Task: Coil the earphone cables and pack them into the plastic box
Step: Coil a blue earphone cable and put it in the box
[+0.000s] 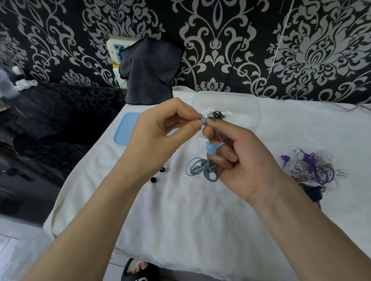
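Mid-frame, our left hand [158,129] pinches the blue earphone cable's [202,168] earbud; right hand [241,158], fingers curled shut, grips the coil, which we should wind evenly.

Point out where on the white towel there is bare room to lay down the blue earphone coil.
Free: the wide near stretch of white towel, below the hands. Also the strip between the plastic box and the purple-and-white cable tangle. Crowded: around the two black ear tips, the blue lid, and under the left hand and right hand.

Even, soft light — edges warped.
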